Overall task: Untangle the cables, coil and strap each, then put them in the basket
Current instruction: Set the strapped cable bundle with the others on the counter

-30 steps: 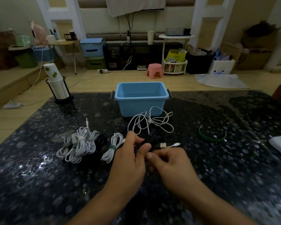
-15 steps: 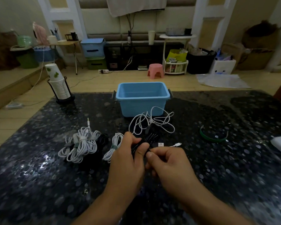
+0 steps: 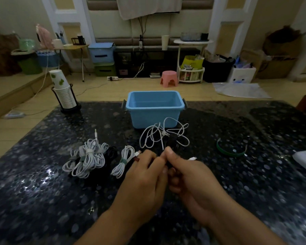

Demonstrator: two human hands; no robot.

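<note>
At frame centre, the left hand and right hand are together pinching a black cable above the desk; the blue basket is sitting just behind, upper centre.

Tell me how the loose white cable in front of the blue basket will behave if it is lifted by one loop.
The loose white cable lies in slack, uneven loops with no strap, so it would probably droop and trail. Its loops cross each other, so they may snag. It looks thin, likely light.
</note>
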